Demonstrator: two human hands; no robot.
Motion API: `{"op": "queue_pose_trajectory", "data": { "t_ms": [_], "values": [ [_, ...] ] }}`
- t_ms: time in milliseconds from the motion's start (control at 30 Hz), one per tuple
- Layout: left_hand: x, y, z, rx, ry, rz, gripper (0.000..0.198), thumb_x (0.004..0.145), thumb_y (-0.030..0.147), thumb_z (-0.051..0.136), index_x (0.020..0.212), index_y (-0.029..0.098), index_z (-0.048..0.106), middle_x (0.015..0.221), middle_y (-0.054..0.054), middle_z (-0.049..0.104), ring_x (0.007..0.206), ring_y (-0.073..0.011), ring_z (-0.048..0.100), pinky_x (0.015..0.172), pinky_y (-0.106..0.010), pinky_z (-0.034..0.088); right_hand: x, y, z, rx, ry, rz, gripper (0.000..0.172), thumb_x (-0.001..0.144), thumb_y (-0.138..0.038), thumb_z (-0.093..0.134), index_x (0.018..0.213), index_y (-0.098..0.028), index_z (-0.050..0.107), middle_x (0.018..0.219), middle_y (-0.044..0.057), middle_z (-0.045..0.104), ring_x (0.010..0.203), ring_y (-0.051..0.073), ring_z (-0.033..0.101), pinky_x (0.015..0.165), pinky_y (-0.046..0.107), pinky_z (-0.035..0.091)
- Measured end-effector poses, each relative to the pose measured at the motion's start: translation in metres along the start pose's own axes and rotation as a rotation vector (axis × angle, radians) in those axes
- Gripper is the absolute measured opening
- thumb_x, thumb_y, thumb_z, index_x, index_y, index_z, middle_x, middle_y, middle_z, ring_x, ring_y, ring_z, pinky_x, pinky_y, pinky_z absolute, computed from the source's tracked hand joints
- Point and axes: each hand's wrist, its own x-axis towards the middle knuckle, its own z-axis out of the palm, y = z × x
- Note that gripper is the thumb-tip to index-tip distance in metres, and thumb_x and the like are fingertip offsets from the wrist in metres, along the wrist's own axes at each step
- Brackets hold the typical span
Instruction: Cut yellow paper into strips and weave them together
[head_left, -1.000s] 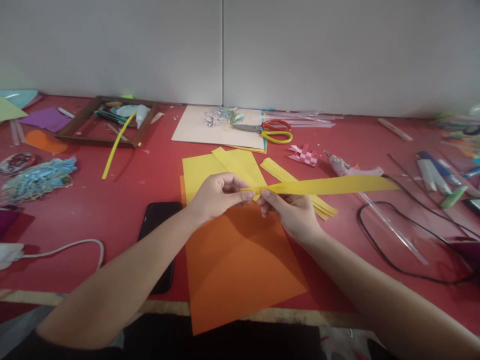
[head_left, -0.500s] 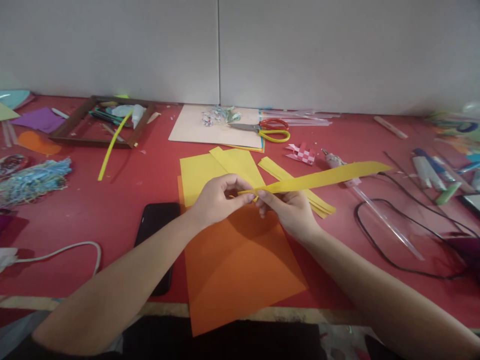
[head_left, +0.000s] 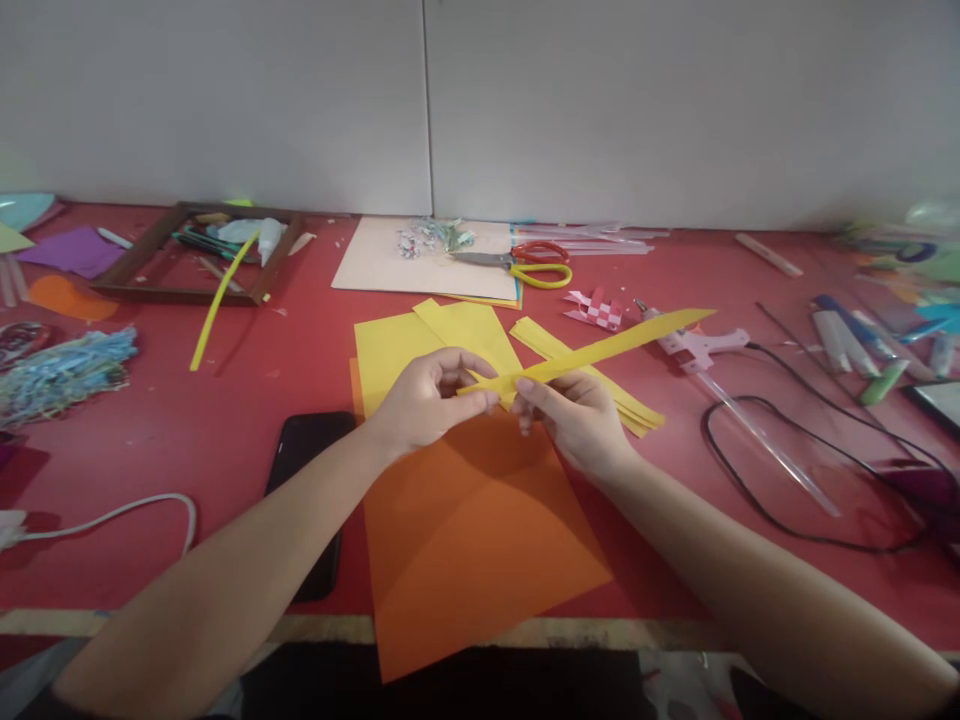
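Between both hands runs a yellow paper strip (head_left: 622, 347), its long free end rising to the right. My left hand (head_left: 424, 405) pinches the strip's short end between thumb and fingers. Close beside it, my right hand (head_left: 581, 415) grips the strip with the thumb on top. Under the hands lie an orange paper sheet (head_left: 480, 550) and a yellow paper sheet (head_left: 390, 350). More yellow strips (head_left: 637, 405) lie in a stack just behind my right hand. A pink woven paper piece (head_left: 596, 309) rests beyond them.
Red-and-yellow-handled scissors (head_left: 540, 275) lie on cream paper (head_left: 367, 260) at the back. On the right is a pink glue gun (head_left: 701, 347) with its black cord (head_left: 750, 520). A black phone (head_left: 307, 455) lies by my left forearm; a brown wooden frame (head_left: 169, 296) sits back left.
The strip's free end has swung left and up a little, and the strip now looks narrower. The glue gun is less covered. Both hands keep their grip, and the view has shifted slightly.
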Motion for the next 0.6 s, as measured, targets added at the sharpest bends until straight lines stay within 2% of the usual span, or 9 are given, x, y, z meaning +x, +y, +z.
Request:
{"op": "queue_pose_trajectory", "data": {
  "t_ms": [133,300,400,500,600],
  "values": [
    [0.0001,-0.0013,0.0023,0.124,0.038,0.091,0.022,0.080,0.029,0.071,0.098,0.018,0.064,0.086,-0.003,0.067,0.079,-0.0141,0.065,0.075,-0.028,0.051,-0.0004,-0.0003,-0.0001,-0.024,0.005,-0.006,0.022,0.077,-0.037,0.077,0.068,-0.017,0.073,0.063,0.002,0.071,0.047,0.011,0.059,0.047,0.025,0.051],
    [0.0004,-0.0013,0.0029,0.202,-0.044,0.148,0.019,0.084,0.030,0.067,0.098,0.019,0.064,0.093,-0.005,0.068,0.088,-0.0168,0.065,0.080,-0.030,0.050,-0.0033,-0.0024,0.0022,-0.136,-0.051,0.021,0.022,0.077,-0.039,0.077,0.074,-0.017,0.074,0.064,0.001,0.070,0.046,0.010,0.059,0.049,0.026,0.052],
    [-0.0013,-0.0005,0.0033,0.177,-0.063,0.128,0.016,0.084,0.027,0.066,0.097,0.019,0.061,0.084,-0.001,0.064,0.079,-0.0139,0.063,0.074,-0.027,0.049,-0.0044,-0.0023,0.0039,-0.153,-0.080,0.009,0.023,0.075,-0.039,0.078,0.074,-0.017,0.074,0.063,0.001,0.070,0.047,0.010,0.059,0.049,0.025,0.052],
    [-0.0021,-0.0011,0.0029,0.130,0.002,0.137,0.019,0.080,0.023,0.069,0.091,0.020,0.054,0.076,0.004,0.054,0.069,-0.0100,0.058,0.063,-0.023,0.044,-0.0032,-0.0012,0.0048,-0.107,-0.070,0.007,0.025,0.076,-0.041,0.078,0.070,-0.017,0.073,0.063,0.001,0.069,0.046,0.010,0.058,0.047,0.025,0.051],
    [0.0007,-0.0018,0.0002,0.043,0.093,0.143,0.028,0.076,0.021,0.072,0.087,0.020,0.046,0.074,0.006,0.051,0.063,-0.0074,0.054,0.059,-0.020,0.042,0.0002,-0.0031,0.0043,-0.021,0.006,0.013,0.029,0.076,-0.041,0.078,0.063,-0.016,0.071,0.060,0.002,0.068,0.045,0.010,0.056,0.045,0.024,0.049]
  ]
}}
